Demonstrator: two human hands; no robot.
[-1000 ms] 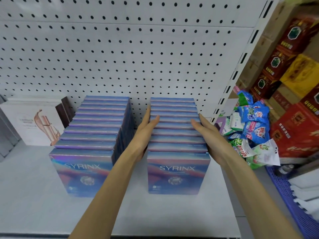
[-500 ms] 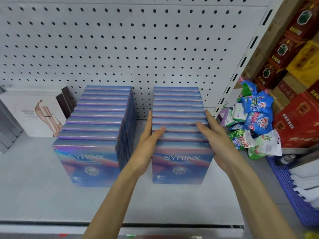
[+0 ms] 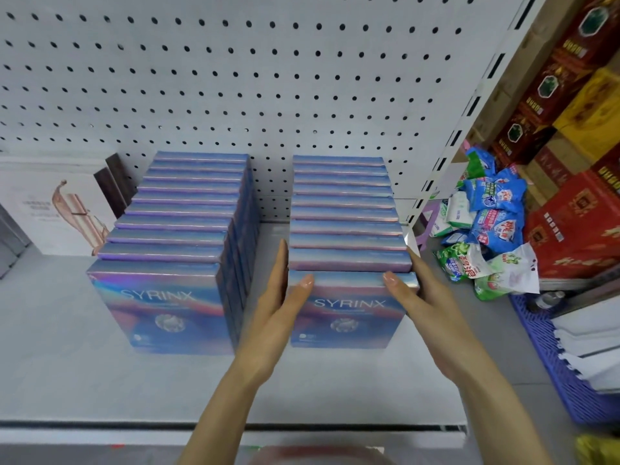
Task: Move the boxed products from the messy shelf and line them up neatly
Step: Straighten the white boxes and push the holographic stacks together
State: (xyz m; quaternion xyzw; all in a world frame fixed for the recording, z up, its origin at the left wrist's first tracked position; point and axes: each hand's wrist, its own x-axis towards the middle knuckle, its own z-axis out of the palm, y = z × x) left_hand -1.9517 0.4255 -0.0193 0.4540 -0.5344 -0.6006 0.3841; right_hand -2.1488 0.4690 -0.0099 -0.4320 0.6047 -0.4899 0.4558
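Our left hand [image 3: 278, 307] and right hand [image 3: 424, 297] flank the right row of boxes [image 3: 345, 213] at centre frame on the shelf [image 3: 67, 364]. Fingers lie flat on its sides, thumbs on the front box [image 3: 345, 330], and neither hand clasps anything. We should squeeze evenly, squaring edges with the left row [image 3: 181, 213]. Both fronts read "SYRINX".

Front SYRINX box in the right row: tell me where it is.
Head view, centre-right on the white shelf: front SYRINX box heads its row, between the left hand and right hand.
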